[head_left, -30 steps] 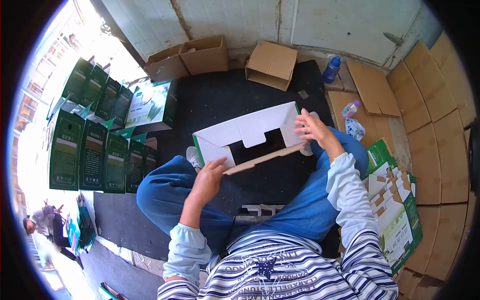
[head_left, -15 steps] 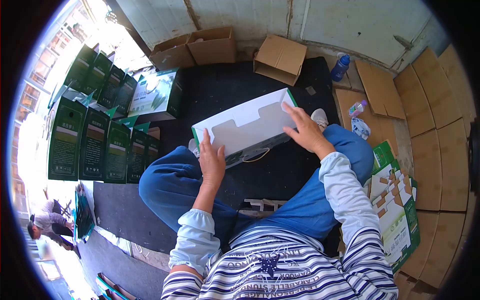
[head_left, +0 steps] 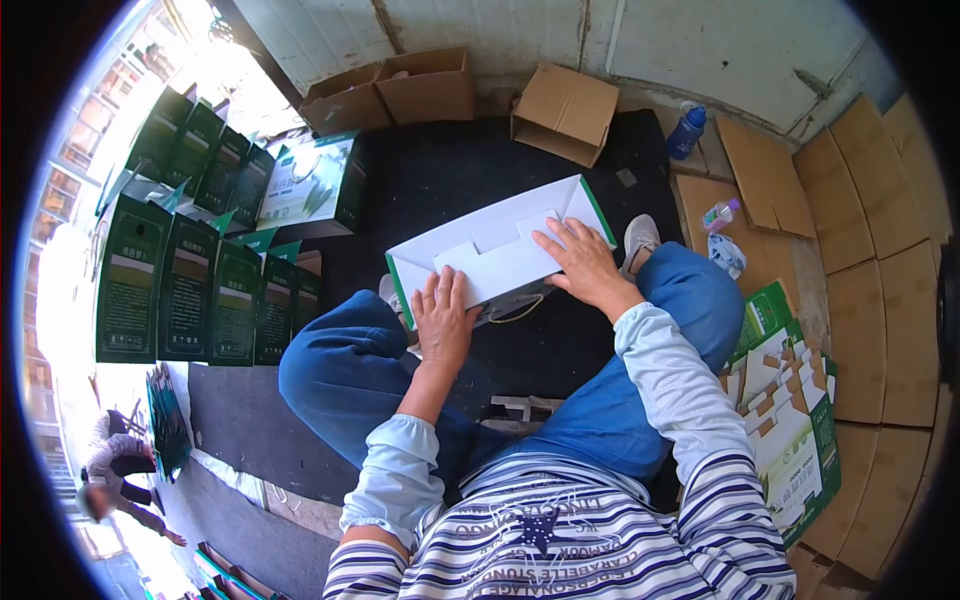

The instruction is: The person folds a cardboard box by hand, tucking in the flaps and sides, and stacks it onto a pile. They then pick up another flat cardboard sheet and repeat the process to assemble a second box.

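Observation:
Between my knees a green and white cardboard gift box [head_left: 498,222] lies on its side, its white flap side facing up. Its interlocking flaps are folded over and cover the opening. My left hand [head_left: 443,318] lies with spread fingers on the near left flap. My right hand [head_left: 588,262] presses flat, fingers apart, on the right flap. A pale cord handle [head_left: 518,310] hangs below the box's near side, partly hidden.
Finished green boxes [head_left: 185,285] stand in rows at left. Flattened green box blanks [head_left: 795,450] lie at right beside stacked brown cartons [head_left: 855,330]. Open cartons [head_left: 425,88], a blue bottle [head_left: 686,134] and a small pink bottle [head_left: 720,214] are behind. A person [head_left: 120,465] bends at far left.
The flaps have gone from open, showing the grey inside, to folded over. Both hands have moved down onto them. The person at far left has shifted, with an arm reaching out.

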Tool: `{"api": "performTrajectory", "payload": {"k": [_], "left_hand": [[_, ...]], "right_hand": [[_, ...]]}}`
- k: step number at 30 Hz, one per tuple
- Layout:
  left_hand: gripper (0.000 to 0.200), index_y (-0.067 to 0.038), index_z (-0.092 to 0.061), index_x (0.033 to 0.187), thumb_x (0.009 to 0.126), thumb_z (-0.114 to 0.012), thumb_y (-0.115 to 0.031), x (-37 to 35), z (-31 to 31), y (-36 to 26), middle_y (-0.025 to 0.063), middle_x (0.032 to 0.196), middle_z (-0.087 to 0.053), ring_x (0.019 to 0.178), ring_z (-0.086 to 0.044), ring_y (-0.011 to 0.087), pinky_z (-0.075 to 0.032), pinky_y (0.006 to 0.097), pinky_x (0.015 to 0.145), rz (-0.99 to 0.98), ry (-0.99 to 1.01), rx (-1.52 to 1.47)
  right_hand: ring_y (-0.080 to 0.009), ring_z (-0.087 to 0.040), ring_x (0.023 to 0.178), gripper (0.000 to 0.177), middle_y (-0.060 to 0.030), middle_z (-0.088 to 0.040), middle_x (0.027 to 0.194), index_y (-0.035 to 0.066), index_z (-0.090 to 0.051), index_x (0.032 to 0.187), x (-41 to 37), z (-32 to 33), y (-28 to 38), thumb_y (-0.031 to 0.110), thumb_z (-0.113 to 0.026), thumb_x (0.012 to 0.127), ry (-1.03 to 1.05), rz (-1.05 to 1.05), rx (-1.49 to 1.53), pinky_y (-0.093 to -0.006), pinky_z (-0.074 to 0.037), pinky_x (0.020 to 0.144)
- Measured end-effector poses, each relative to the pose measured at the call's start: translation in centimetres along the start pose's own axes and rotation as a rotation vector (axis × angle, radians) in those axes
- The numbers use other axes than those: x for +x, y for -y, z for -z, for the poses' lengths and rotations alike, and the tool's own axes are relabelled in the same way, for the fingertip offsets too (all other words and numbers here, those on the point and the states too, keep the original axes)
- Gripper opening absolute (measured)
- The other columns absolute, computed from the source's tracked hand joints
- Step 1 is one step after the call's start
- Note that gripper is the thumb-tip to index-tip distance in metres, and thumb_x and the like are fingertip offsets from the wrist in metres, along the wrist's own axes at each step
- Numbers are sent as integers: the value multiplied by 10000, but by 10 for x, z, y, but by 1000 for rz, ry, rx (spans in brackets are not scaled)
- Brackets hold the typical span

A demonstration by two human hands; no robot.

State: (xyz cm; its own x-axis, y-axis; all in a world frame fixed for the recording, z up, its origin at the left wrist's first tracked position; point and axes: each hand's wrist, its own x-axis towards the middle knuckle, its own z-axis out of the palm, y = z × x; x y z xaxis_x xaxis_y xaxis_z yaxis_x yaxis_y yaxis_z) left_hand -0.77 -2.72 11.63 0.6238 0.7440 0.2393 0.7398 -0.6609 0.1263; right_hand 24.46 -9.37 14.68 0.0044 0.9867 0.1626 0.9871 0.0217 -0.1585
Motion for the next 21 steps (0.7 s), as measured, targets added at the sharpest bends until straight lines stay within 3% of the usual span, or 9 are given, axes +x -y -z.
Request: {"api": "performTrajectory", "payload": {"k": [8, 14, 18, 21], "left_hand": [[540, -107, -503, 1280, 817, -673, -326, 1, -2, 0, 97, 1313, -513, 1245, -434, 304, -289, 531, 1014, -38, 39, 52], [508, -106, -512, 1266, 828, -662, -314, 1, 2, -1, 95, 1294, -521, 1241, -434, 305, -288, 536, 1009, -36, 96, 19], [529, -95, -495, 1277, 826, -671, -310, -1, 2, -3, 131, 1308, -497, 1251, -425, 311, -271, 537, 1033, -25, 35, -18], [579, -56, -476, 1283, 810, -693, -310, -3, 18, -1, 183, 1326, -465, 1269, -404, 325, -271, 500, 1056, 13, -127, -145]], "right_hand": [[-283, -451, 1227, 575, -94, -534, 1292, 166, -550, 1284, 8, -4, -8, 317, -741, 763, 174, 57, -6, -424, -338, 1016], [-272, -460, 1216, 535, -81, -533, 1297, 159, -565, 1263, 8, -5, -8, 330, -719, 780, 279, 31, 16, -417, -338, 1003], [-287, -466, 1200, 525, -113, -537, 1272, 119, -574, 1235, 0, -7, -9, 347, -715, 785, 113, 63, 42, -438, -347, 1010], [-325, -471, 1183, 507, -150, -532, 1255, 70, -572, 1211, -3, 4, -11, 359, -688, 811, -74, 30, 130, -436, -365, 1009]]}}
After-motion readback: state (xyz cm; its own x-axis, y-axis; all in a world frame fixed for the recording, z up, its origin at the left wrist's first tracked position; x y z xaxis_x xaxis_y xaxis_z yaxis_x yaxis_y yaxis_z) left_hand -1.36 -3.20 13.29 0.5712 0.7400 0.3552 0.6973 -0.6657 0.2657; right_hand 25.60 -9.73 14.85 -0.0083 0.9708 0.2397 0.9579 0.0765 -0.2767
